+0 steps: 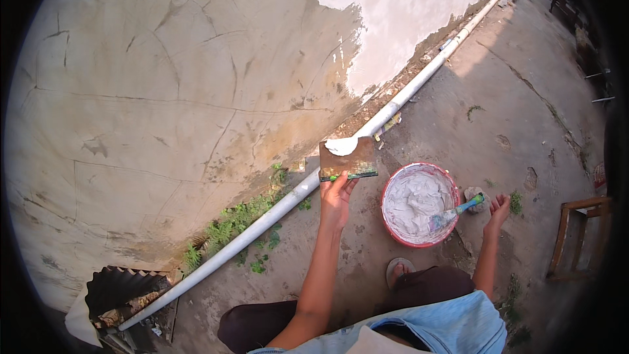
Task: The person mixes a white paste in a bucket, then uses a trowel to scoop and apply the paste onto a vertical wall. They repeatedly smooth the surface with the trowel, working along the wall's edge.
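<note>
My left hand [335, 196] grips a brown rectangular board [347, 160] from below, its thumb at the green-streaked lower edge. A mound of white paste [341, 145] rests on the board's upper part. My right hand [498, 213] is loosely curled and open with nothing in it, just right of a red-rimmed bucket [390, 221] of pale paste. A scraper with a blue-green handle [469, 204] lies in that bucket, its blade in the paste and its handle over the rim toward my right hand.
A long white pipe [262, 219] runs diagonally along a cracked wall [183, 65] with a white-coated patch [413, 13]. Weeds [232, 219] grow at its foot. Corrugated sheet [118, 285] lies lower left. A wooden frame [557, 249] is on the concrete ground [511, 144] at right.
</note>
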Demonstrator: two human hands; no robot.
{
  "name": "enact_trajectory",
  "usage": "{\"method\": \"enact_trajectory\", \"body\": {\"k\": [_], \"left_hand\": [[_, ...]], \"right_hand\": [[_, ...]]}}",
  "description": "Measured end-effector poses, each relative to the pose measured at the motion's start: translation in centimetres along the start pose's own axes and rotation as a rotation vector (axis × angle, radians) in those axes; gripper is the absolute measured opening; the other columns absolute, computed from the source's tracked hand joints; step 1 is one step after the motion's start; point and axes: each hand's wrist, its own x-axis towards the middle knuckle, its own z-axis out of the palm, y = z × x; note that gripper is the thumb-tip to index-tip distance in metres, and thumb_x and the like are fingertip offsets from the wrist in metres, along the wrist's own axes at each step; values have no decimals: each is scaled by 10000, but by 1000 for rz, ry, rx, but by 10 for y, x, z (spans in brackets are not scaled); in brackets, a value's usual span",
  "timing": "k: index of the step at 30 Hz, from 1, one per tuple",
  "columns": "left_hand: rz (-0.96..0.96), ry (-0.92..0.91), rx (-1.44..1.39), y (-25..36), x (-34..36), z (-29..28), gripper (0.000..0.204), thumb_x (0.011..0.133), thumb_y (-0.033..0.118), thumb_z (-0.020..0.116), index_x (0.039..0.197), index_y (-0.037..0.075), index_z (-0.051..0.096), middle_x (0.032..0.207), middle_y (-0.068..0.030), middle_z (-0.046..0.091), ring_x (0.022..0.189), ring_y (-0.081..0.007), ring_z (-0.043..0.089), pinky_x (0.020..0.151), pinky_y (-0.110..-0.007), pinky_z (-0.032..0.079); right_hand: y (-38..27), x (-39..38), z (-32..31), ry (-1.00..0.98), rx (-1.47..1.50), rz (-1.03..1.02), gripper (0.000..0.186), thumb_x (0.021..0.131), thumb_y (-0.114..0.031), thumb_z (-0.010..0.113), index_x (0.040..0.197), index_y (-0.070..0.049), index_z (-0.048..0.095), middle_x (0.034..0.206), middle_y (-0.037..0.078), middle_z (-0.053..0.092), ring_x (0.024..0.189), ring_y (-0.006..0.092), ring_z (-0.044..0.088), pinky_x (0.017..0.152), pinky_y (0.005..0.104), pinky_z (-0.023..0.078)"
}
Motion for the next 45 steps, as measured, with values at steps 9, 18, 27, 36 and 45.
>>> {"method": "enact_trajectory", "body": {"k": [9, 18, 27, 36, 45], "left_hand": [[116, 3, -105, 11, -6, 49, 468, 946, 88, 631, 1295, 79, 319, 1219, -109, 540, 1077, -173, 580, 944, -356, 506], [405, 81, 548, 75, 1, 14, 489, 870, 152, 703, 1232, 8, 407, 1163, -196, 576, 1011, -292, 600, 868, -392, 472], [490, 14, 896, 121, 18, -15, 517, 843, 91, 705, 1296, 45, 460, 1204, -109, 440, 930, -196, 498, 766, -339, 477], [757, 50, 1517, 291, -4, 65, 347, 833, 98, 692, 1154, 70, 562, 1195, -92, 532, 965, -205, 549, 712, -332, 503], [159, -598, 1820, 248, -103, 25, 393, 869, 231, 698, 1207, 85, 561, 1284, -127, 526, 1162, -348, 529, 908, -417, 509]], "right_hand": [[-88, -253, 262, -1174, 86, 253, 554, 1001, -437, 511, 1374, -33, 443, 1365, 113, 534, 1263, 215, 491, 1061, 396, 371], [-88, -313, 341, -1161, 434, 399, 372, 977, -243, 578, 1266, -16, 518, 1208, 96, 622, 1097, 210, 581, 1005, 385, 438], [-124, -214, 383, -1027, 577, 266, 238, 974, -144, 571, 1166, -17, 508, 1084, 98, 630, 978, 194, 646, 866, 386, 581], [-268, -114, 530, -550, 567, -563, 197, 1003, -211, 549, 1044, -29, 613, 929, 29, 648, 816, 139, 585, 752, 328, 462], [-321, -192, 606, -79, -26, -1301, 459, 864, -44, 610, 1299, 82, 543, 1118, 183, 660, 900, 352, 600, 806, 418, 512]]}}
